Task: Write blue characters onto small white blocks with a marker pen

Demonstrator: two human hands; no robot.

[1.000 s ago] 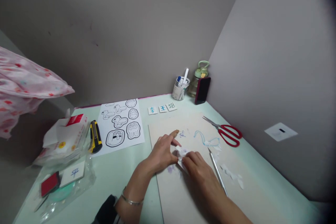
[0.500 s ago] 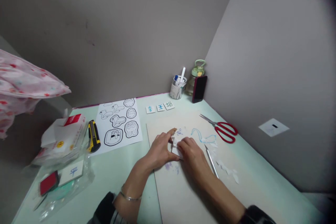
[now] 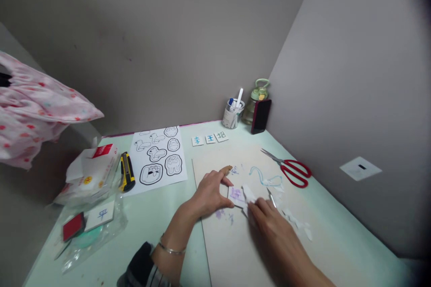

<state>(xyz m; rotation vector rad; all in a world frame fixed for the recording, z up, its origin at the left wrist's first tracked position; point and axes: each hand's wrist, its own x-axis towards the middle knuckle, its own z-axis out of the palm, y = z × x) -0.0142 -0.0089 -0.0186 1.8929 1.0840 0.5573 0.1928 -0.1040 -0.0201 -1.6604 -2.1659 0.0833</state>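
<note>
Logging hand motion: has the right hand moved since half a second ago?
Yes: judged against the scissors, the right hand has moved rightward and nearer the person.

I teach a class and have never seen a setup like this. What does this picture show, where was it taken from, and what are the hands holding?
There is no machine here: a person works with two bare hands. The camera sits on the person's head, looking forward and down, so you see roughly what they see.

A pale board lies on a table. Over it, the left hand braces a small tile with purple marks between thumb and fingers. The right hand pinches a white scrap, perhaps tissue, at the tile's right side.

To the right are a craft knife and red-handled scissors. To the left are a yellow cutter and a sheet of drawings.
</note>
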